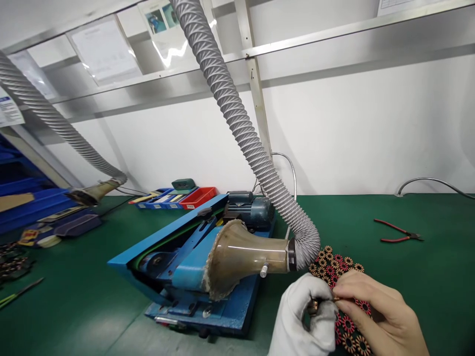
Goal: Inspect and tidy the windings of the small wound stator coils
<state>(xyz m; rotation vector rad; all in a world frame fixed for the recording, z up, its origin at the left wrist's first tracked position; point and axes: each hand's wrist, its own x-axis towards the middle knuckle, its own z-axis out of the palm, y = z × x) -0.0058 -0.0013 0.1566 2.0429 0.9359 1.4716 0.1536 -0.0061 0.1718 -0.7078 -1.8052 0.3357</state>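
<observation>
My left hand (306, 316), in a white glove, curls its fingers round a small copper-coloured part (313, 306), mostly hidden by the glove. The bare fingers of my right hand (378, 311) are closed in a pinch right beside the gloved fingertips. Whatever sits in that pinch is too small and covered to name. Under and behind both hands lies a group of small round wound cores (348, 324), flower-shaped, some copper-coloured and some red. My hands hide part of this group.
A blue belt grinding machine (174, 267) with a funnel hood (245, 257) stands left of my hands. A grey ribbed hose (237, 118) rises from it. Red-handled cutters (401, 235) lie at the right. Farther back are small bins (198, 197) and a second hose (74, 128).
</observation>
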